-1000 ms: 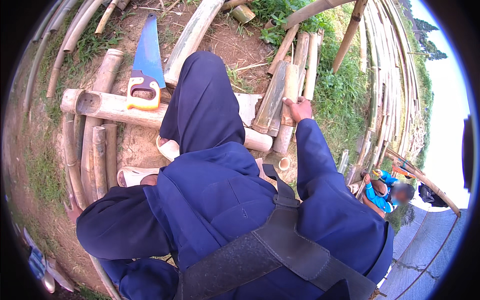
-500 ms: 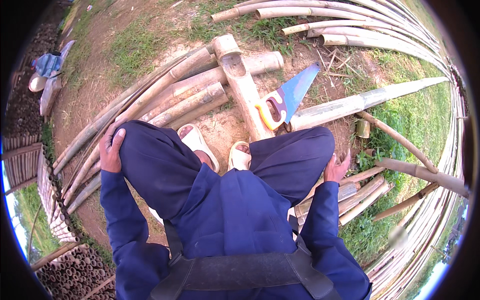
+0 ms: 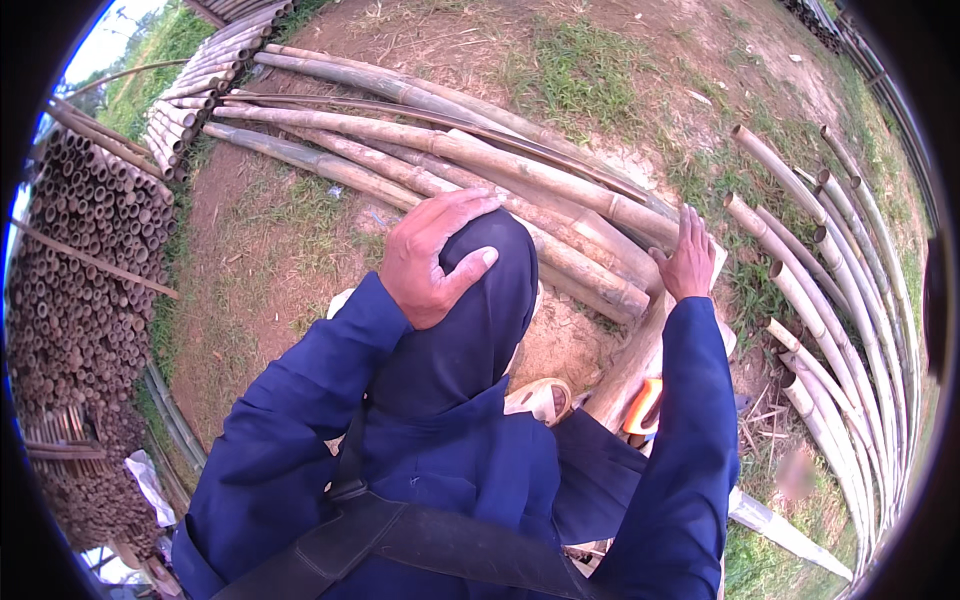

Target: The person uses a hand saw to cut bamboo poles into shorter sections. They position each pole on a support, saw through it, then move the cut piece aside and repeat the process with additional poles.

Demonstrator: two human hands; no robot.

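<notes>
My left hand (image 3: 435, 255) rests on my bent left knee (image 3: 490, 265), fingers laid over it and thumb apart. My right hand (image 3: 688, 258) reaches forward with its fingers straight, at the upper end of a thick bamboo piece (image 3: 628, 368); whether it presses on the bamboo I cannot tell. Neither hand holds anything. Behind my right forearm shows the orange and white handle of a hand saw (image 3: 643, 408); most of its blade is hidden by the sleeve. Long bamboo poles (image 3: 455, 150) lie on the ground beyond my knee, their cut ends near my right hand.
A large stack of bamboo tubes (image 3: 85, 260) stands at the left, ends outward. More curved-looking poles (image 3: 850, 300) lie at the right. A pale split pole (image 3: 785, 530) sits at the lower right. My sandalled foot (image 3: 545, 398) is on the dirt between my legs.
The view has swung to the left. My right hand has left my right knee and stretched forward to the bamboo. My left hand stays on the left knee.
</notes>
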